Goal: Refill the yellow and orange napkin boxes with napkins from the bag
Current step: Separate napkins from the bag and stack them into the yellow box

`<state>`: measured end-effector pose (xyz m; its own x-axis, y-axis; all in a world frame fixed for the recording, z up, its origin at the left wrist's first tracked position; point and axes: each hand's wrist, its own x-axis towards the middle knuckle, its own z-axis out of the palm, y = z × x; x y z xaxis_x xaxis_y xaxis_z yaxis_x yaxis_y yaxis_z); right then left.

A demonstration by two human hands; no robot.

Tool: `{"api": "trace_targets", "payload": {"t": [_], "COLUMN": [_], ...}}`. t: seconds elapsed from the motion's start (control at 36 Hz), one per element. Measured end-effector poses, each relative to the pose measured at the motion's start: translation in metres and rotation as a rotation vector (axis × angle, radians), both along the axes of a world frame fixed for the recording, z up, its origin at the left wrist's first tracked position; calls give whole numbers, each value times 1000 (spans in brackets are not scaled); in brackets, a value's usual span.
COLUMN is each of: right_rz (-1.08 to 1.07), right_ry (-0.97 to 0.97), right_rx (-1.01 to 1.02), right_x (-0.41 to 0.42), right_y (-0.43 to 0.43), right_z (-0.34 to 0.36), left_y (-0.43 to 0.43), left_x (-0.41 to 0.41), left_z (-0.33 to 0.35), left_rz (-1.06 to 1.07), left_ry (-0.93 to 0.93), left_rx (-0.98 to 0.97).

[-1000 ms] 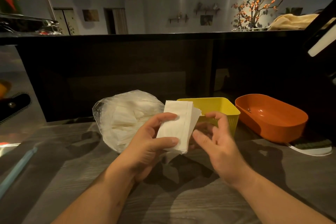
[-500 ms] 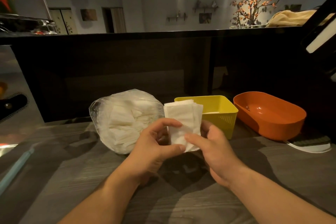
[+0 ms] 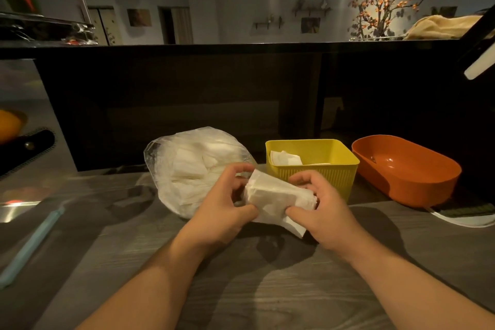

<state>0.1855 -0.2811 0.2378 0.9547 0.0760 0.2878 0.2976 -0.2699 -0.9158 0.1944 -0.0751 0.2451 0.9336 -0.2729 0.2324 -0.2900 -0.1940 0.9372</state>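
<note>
Currently both hands are gripping one napkin stack [image 3: 276, 198] between them. The left hand [image 3: 225, 203] is pinching the left end, thumb underneath and fingers curling over the top. The right hand [image 3: 321, 206] is wrapping round the right end.

The stack is hovering above the table [image 3: 267, 289], just in front of the yellow box [image 3: 316, 177] and beside the bag [image 3: 192, 166]. As far as I can tell it is touching neither.

Its long axis is running left to right and tilting down toward the right hand, with the broad face pointing up at the camera. One loose sheet is hanging out below the right thumb, corner pointing down-right.

Risk: that sheet is looking ready to slide free or snag the yellow rim going in, since the grip is catching only the ends. The stack may also be fanning, but the light is dim and it's hard to say.

The yellow box is holding a few napkins [image 3: 285, 159] already. The orange box [image 3: 417, 182], further right, is showing none.
</note>
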Motion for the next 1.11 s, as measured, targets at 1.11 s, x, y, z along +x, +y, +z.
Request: {"api": "trace_targets", "payload": {"t": [1.11], "right_rz": [23], "right_ry": [25], "right_rx": [61], "right_x": [-1], "right_y": [10], "right_z": [-11], "left_y": [-39], "left_x": [8], "left_z": [-10], "left_rz": [363], "left_ry": [-102], "left_rx": [-83]}}
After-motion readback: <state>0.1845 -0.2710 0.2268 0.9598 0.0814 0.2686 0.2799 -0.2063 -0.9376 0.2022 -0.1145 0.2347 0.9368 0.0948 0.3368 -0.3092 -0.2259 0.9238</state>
